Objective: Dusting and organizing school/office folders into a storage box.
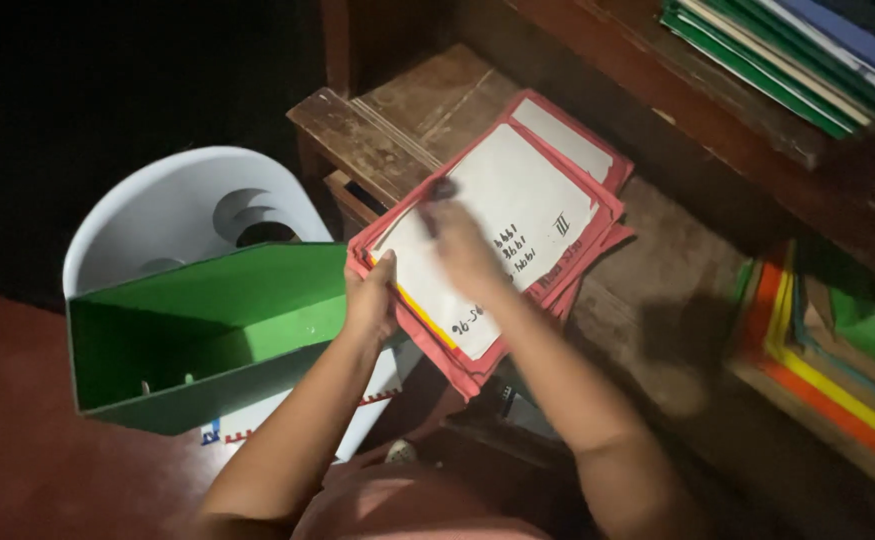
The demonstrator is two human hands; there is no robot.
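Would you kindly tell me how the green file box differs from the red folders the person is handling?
The green file box is open and looks empty inside, while the red folders are closed, flat and stacked. The box stands beside a white plastic chair; the folders rest on a wooden bench. The left hand grips the folders' edge and the right hand lies on their white label; neither touches the box.

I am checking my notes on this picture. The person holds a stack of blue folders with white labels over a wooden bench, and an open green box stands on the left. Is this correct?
Not quite: in the head view the folders are red, not blue. The rest holds: they carry white labels, the left hand grips their edge, the right hand rests on top, over the wooden bench, with the open green box at left.
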